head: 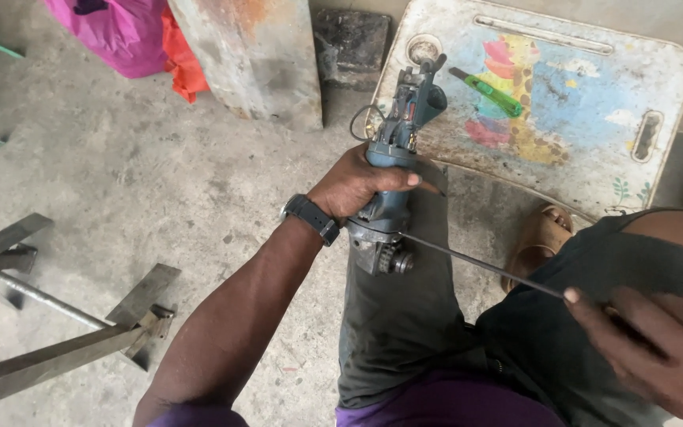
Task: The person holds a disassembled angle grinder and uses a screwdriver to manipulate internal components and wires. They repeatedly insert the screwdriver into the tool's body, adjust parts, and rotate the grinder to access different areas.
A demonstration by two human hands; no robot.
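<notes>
Left grip (357, 186) is wrapped tight around the blue body of the angle grinder (393, 174), fingers curled over its top. I see the grinder's long axis running away from me, tail and cord end up toward the painted board (594, 103), gear head down near my knee. Right grip (650, 348) pinches what looks like a thin dark rod (484, 265), slanting from there up-left to the grinder head.

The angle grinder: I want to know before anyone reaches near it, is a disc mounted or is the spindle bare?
Bare: the angle grinder shows only its spindle nut, no disc, with the left hand gripping its body.
</notes>
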